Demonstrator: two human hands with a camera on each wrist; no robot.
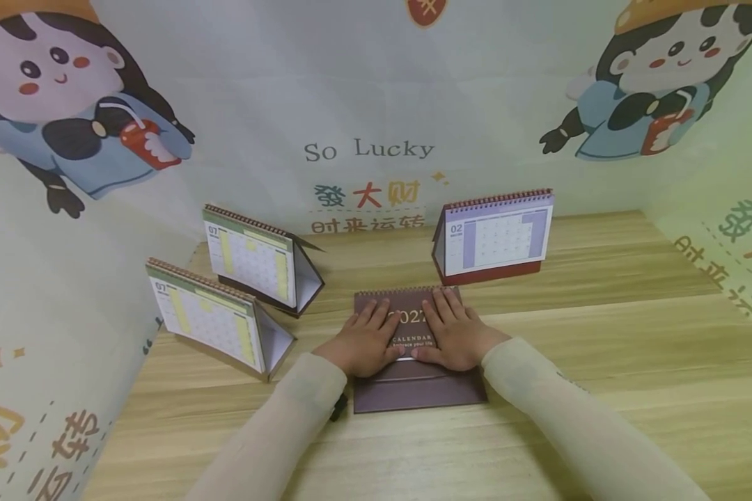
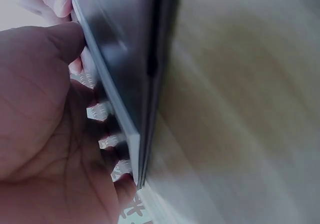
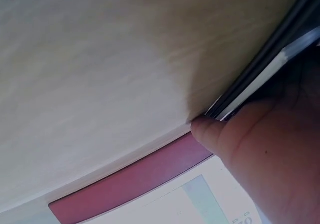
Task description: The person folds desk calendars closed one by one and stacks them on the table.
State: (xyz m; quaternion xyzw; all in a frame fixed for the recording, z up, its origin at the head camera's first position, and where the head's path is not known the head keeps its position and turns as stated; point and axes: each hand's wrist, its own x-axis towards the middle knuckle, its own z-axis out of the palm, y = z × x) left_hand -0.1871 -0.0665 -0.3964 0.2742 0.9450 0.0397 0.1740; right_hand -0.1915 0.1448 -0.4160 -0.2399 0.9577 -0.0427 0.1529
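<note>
A brown desk calendar (image 1: 413, 393) marked 2027 lies flat on the wooden table, its spiral binding at the far edge. My left hand (image 1: 366, 341) rests on the left part of its cover with fingers spread. On the right part lies my right hand (image 1: 456, 332), fingers straight and pointing away. The thumbs lie close together near the cover's lower edge. In the left wrist view, the left hand (image 2: 45, 129) is beside the thin page block, fingers over its far side. In the right wrist view, the right hand (image 3: 280, 154) touches the calendar's edge.
Two standing calendars with green and yellow pages, one behind (image 1: 251, 257) and one in front (image 1: 207, 316), are at the left. A purple-paged calendar (image 1: 498, 233) stands at the back right. A small black object (image 1: 338, 407) lies by the left sleeve. Printed cloth (image 1: 257, 104) surrounds the table.
</note>
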